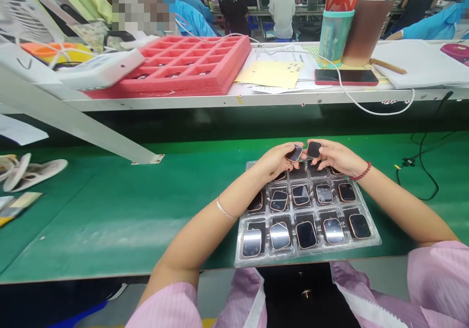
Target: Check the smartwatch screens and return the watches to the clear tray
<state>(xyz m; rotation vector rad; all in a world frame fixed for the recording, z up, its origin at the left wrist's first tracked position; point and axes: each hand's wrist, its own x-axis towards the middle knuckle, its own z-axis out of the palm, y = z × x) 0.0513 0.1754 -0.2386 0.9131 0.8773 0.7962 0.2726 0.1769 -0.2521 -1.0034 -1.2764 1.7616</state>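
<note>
Over the back edge of a clear plastic tray, my left hand is closed on a dark square watch face, which is tilted. Close to its right, my right hand grips a second dark watch face between its fingers. The tray lies on the green table and has rows of compartments. Several watch faces with gold-coloured rims lie in it, such as one at the front right and one in the front middle. My hands partly hide the back row.
A white shelf spans the back, bearing a pink foam tray, papers, a red phone and a teal cup. A white slanted post meets the green table at left. Black cables lie at right. People sit beyond.
</note>
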